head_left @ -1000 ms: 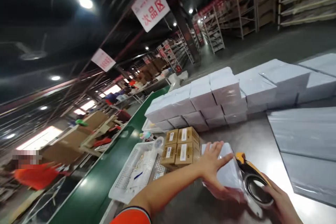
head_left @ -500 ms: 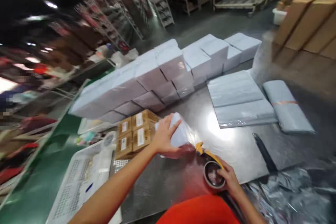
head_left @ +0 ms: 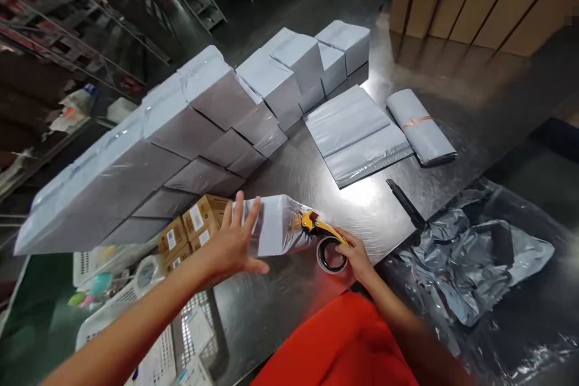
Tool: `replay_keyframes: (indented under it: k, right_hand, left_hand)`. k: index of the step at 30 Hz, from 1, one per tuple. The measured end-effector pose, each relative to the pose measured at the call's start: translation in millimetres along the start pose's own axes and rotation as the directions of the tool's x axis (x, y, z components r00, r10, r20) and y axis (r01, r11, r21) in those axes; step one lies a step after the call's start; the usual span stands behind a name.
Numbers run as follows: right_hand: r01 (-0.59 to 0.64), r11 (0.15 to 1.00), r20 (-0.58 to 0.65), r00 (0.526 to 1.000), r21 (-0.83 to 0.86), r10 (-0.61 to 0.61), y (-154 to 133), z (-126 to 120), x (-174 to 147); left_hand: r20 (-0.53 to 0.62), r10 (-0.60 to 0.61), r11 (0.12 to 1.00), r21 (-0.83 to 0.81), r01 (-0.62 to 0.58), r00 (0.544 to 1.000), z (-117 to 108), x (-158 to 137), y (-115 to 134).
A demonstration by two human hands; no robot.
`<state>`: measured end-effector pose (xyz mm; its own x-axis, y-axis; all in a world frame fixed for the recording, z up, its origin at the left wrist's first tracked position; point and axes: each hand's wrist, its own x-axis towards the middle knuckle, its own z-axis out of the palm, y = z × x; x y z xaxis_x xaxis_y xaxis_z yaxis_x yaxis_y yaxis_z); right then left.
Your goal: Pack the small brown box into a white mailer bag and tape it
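Two hands are busy on a shiny metal table. The left hand lies on the near end of a white packet wrapped in clear plastic. Its fingers are spread wide and flat against the packet, and the thumb sticks out low toward the right. The packet lies on its side, right under those fingers, and its other end reaches to the tape tool.

The right hand holds a tape dispenser with a yellow handle and a round roll of clear tape. The fingers are curled around the roll from the right side. The yellow tip of the tool touches the right end of the packet. So the packet sits between the two hands, with one hand at each end.

Just left of the packet are some small brown boxes with white labels. Behind them is a big pile of grey wrapped parcels. Farther back on the table lie flat grey mailing bags and a rolled bundle of bags. A black marker lies near the table edge. A white basket sits at the near left.
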<state>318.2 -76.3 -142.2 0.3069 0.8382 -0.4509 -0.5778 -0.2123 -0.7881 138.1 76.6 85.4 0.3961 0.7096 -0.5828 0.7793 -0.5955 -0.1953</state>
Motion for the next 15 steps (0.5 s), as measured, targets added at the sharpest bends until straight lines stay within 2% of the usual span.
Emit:
replay_keyframes:
  k: [1, 2, 3, 4, 5, 6, 7, 10, 12, 15]
  right_hand:
    - [-0.028, 0.999, 0.008, 1.000, 0.019, 0.028, 1, -2, -3]
    - [-0.052, 0.998, 0.020, 0.998, 0.030, 0.051, 1, -3, -5]
    - [-0.070, 0.997, 0.036, 0.997, 0.035, 0.068, 2, -3, -6]
    - [-0.077, 0.996, 0.048, 0.996, 0.033, 0.076, 1, -2, -6]
    - [-0.079, 0.996, 0.053, 0.996, 0.033, 0.077, 0, 1, -3]
    - [-0.077, 0.996, 0.049, 0.996, 0.033, 0.075, -4, 4, 3]
    - [-0.071, 0.997, 0.039, 0.997, 0.030, 0.069, -9, 7, 10]
    - [-0.041, 0.999, 0.039, 0.998, -0.021, 0.042, -31, 9, 34]
    - [-0.037, 0.997, 0.087, 0.995, -0.067, 0.043, -43, -2, 39]
    - [-0.048, 0.991, 0.137, 0.988, -0.122, 0.064, -40, -31, 10]
  left_hand:
    - [-0.041, 0.172, 0.979, 0.114, -0.166, 0.984, -2, 2, -6]
    - [-0.058, 0.376, 0.910, 0.210, -0.357, 0.925, -3, 7, -9]
    - [-0.042, 0.577, 0.793, 0.269, -0.547, 0.816, -3, 15, -10]
    - [-0.014, 0.727, 0.661, 0.285, -0.694, 0.686, -2, 24, -9]
    - [-0.008, 0.808, 0.567, 0.279, -0.775, 0.589, 0, 33, -7]
    - [-0.040, 0.834, 0.539, 0.272, -0.797, 0.551, 3, 42, -4]
    - [-0.107, 0.817, 0.573, 0.265, -0.776, 0.567, 5, 50, -1]
    - [-0.333, 0.629, 0.775, 0.198, -0.600, 0.703, 10, 64, 4]
    - [-0.372, 0.553, 0.830, 0.163, -0.534, 0.745, 9, 66, 5]
    - [-0.383, 0.448, 0.891, 0.122, -0.437, 0.808, 5, 66, 10]
